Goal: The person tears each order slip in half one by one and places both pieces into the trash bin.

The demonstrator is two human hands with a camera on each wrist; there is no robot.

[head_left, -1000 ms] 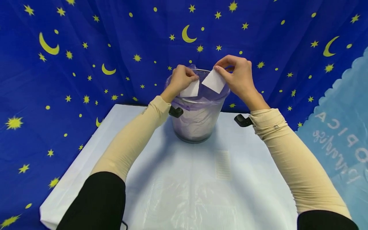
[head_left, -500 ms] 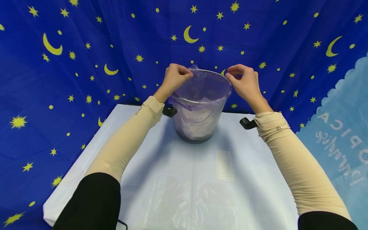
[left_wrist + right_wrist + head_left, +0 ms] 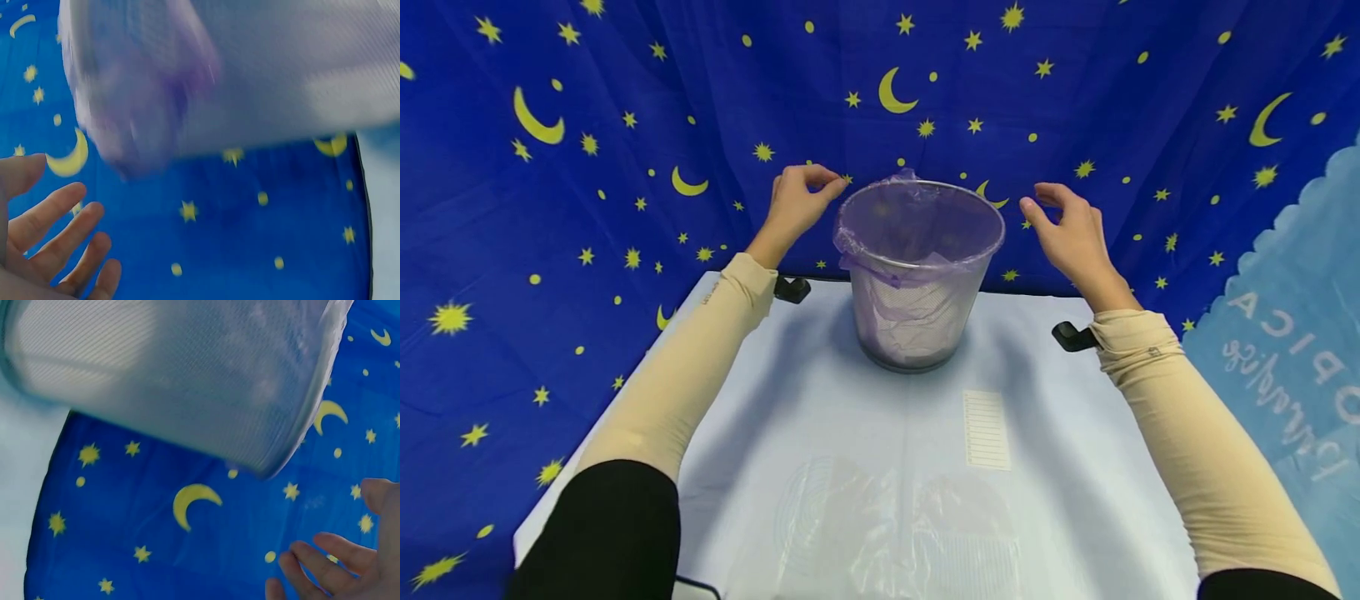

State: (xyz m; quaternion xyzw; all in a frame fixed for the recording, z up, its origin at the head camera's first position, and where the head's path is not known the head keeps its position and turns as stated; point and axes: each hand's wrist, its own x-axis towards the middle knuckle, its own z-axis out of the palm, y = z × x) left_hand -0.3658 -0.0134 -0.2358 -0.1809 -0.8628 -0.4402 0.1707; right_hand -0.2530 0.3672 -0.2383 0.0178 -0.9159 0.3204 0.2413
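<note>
A mesh wastebasket stands upright on the table, lined with a thin purple plastic bag folded over its rim. To the left of the rim is my left hand, apart from it and holding nothing; the left wrist view shows its fingers spread and relaxed. On the other side my right hand is also clear of the rim, thumb and fingers apart, with nothing between them. Pale shapes show through the basket's lower wall, but the bottom inside is hidden.
A white cloth-like cover lies over the table. On it is a small lined white label, with clear shiny plastic near the front. Behind hangs a blue curtain with yellow moons and stars; a light blue cloth hangs at the right.
Both hands let go of white pieces of paper over the wastebasket; the papers are out of sight. Since then the left hand has moved left and the right hand right, away from the rim.
</note>
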